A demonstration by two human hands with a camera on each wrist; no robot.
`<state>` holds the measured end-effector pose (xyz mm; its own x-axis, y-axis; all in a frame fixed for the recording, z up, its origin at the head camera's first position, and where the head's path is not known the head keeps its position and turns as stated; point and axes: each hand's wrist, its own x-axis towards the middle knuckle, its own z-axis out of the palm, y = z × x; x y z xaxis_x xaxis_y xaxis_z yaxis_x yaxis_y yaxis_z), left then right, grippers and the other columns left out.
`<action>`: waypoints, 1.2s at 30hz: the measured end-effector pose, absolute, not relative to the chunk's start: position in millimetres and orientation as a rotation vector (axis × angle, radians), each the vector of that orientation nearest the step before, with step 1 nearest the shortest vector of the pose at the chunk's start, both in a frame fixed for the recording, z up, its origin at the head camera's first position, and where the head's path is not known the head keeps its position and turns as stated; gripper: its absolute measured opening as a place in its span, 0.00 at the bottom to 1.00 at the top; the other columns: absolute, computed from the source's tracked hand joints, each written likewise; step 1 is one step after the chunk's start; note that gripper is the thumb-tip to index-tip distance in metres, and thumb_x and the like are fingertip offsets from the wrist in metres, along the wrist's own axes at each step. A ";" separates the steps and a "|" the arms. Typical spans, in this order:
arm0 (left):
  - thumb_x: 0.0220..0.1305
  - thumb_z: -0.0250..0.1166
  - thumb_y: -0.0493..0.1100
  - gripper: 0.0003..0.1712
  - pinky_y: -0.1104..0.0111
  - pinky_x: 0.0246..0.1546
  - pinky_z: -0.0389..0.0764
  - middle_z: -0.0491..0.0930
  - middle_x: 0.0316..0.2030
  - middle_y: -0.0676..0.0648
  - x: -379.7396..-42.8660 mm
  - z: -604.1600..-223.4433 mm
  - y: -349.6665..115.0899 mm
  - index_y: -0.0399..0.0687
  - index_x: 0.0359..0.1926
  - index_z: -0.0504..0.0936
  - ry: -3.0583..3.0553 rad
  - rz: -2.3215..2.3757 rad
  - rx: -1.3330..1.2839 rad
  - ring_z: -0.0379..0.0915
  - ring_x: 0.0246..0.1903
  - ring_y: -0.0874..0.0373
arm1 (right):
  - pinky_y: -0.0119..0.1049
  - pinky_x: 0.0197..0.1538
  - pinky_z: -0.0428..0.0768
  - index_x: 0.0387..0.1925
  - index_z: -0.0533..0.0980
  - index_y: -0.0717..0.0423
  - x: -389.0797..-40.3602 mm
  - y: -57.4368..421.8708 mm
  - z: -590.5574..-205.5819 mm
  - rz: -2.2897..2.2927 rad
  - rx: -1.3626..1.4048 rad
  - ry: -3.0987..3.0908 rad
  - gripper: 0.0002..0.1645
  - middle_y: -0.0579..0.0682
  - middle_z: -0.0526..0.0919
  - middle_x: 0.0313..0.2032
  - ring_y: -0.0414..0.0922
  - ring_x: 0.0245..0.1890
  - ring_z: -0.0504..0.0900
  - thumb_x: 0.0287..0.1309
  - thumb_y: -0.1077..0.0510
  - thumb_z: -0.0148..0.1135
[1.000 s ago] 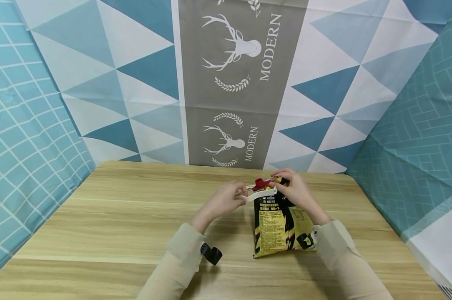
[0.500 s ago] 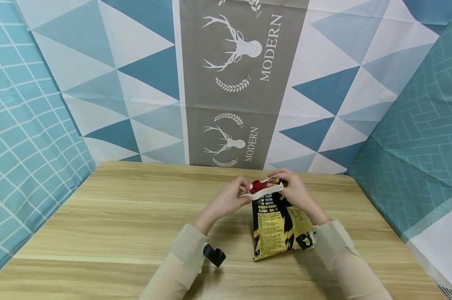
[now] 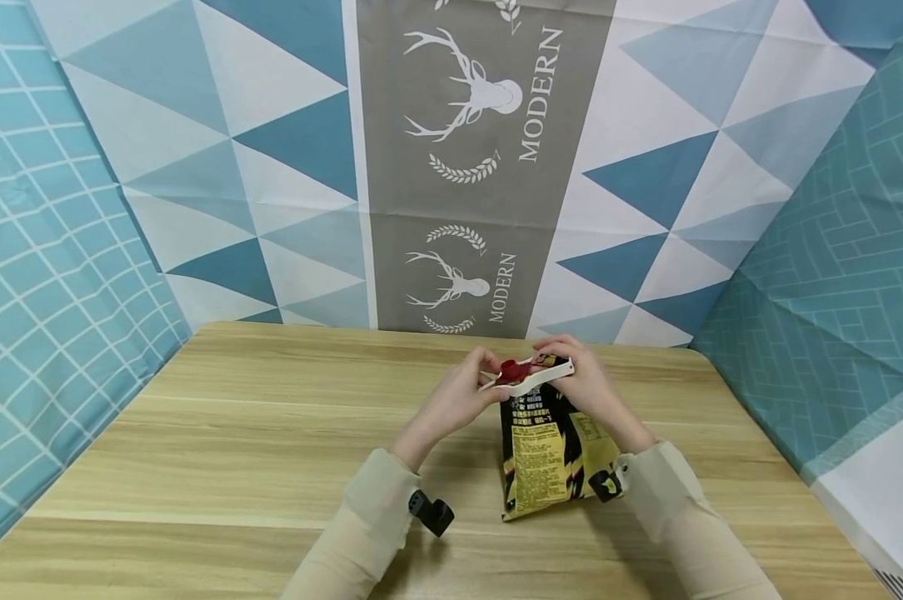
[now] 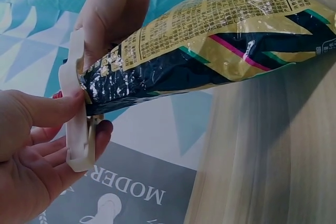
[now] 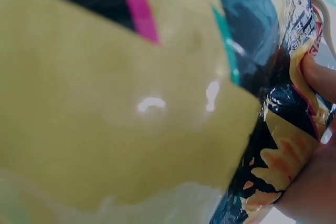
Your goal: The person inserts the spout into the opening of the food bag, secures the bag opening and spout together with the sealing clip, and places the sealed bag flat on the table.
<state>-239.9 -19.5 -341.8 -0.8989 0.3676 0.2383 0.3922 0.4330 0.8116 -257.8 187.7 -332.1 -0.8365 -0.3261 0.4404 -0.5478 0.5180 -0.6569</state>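
A black-and-yellow snack bag [image 3: 537,467] stands tilted on the wooden table, its printed back toward me. Across its gathered top lies a white bag clip [image 3: 536,382] with a red spout [image 3: 510,372] in its middle. My left hand [image 3: 461,392] pinches the clip's left end, thumb on the near bar and fingers behind, as the left wrist view also shows. With thumb and fingers, my right hand [image 3: 594,385] grips the bag's top at the clip's right end. In the right wrist view the right thumb [image 5: 321,77] presses into the folded bag mouth, and the bag's shiny side fills most of the picture.
The wooden table [image 3: 219,467] ends at a patterned backdrop [image 3: 286,167] close behind the hands. Blue tiled sheets [image 3: 54,250] stand at the left and right. A black wrist camera [image 3: 431,512] sits below the left cuff. A white object [image 3: 894,492] stands at the right edge.
The clip has slid rightward over the bag's top, the left hand moving right with it. The red spout has shifted slightly left, and the bag's lower end has swung a little left.
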 end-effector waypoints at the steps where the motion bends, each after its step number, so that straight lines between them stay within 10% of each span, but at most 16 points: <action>1: 0.54 0.66 0.43 0.18 0.70 0.34 0.76 0.80 0.40 0.45 -239.8 -342.0 -19.2 0.46 0.43 0.69 -2.635 -1.504 -0.693 0.79 0.37 0.58 | 0.48 0.49 0.70 0.38 0.77 0.62 -257.3 187.8 -331.8 1.244 0.744 -2.502 0.09 0.59 0.75 0.48 0.54 0.50 0.71 0.53 0.66 0.61; 16: 0.53 0.66 0.37 0.19 0.72 0.37 0.76 0.78 0.38 0.46 -239.7 -350.3 -15.1 0.42 0.44 0.69 -2.510 -1.541 -0.672 0.76 0.35 0.58 | 0.29 0.34 0.75 0.60 0.60 0.60 -255.9 195.5 -329.7 1.418 0.899 -2.540 0.30 0.63 0.69 0.53 0.39 0.40 0.74 0.56 0.71 0.55; 26: 0.50 0.68 0.34 0.18 0.76 0.35 0.76 0.78 0.36 0.45 -237.0 -355.9 -14.0 0.41 0.41 0.70 -2.422 -1.571 -0.635 0.78 0.34 0.57 | 0.35 0.51 0.68 0.59 0.63 0.61 -243.8 200.4 -324.4 1.432 0.764 -2.463 0.23 0.59 0.70 0.53 0.41 0.47 0.70 0.63 0.62 0.49; 36: 0.49 0.68 0.35 0.16 0.74 0.37 0.77 0.79 0.35 0.46 -233.4 -357.1 -14.2 0.42 0.38 0.71 -2.398 -1.529 -0.583 0.78 0.35 0.57 | 0.30 0.33 0.71 0.54 0.69 0.62 -246.0 204.7 -330.0 1.677 0.450 -2.439 0.24 0.45 0.75 0.41 0.38 0.38 0.75 0.60 0.53 0.56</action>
